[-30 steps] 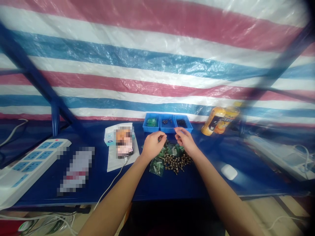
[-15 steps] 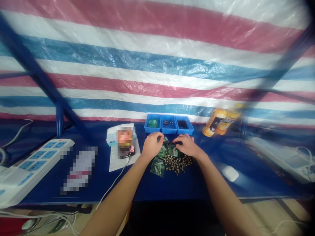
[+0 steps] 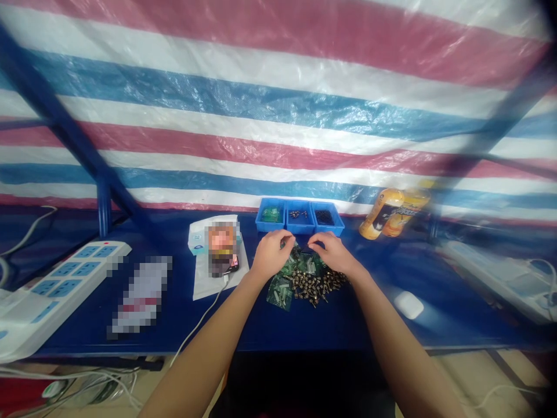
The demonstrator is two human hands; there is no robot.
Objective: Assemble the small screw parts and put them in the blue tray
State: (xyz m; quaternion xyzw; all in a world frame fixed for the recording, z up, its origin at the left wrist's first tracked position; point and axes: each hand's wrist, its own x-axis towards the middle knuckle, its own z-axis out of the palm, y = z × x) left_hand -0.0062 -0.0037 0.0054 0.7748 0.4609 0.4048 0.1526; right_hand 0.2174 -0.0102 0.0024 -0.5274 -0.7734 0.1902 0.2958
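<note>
workshop bench with blue parts trays [image 3: 299, 233]

Nothing readable (labels on yellow bottles [image 3: 384, 213] too blurred).

Bright, even light fills the view, with white glare on the plastic sheet [image 3: 278, 98] and a pale sheen on the blue table [image 3: 452, 307]. Wide-angle distortion bends the edges, where the corners darken and the near metal bars [image 3: 56, 113] blur out of focus.
</note>
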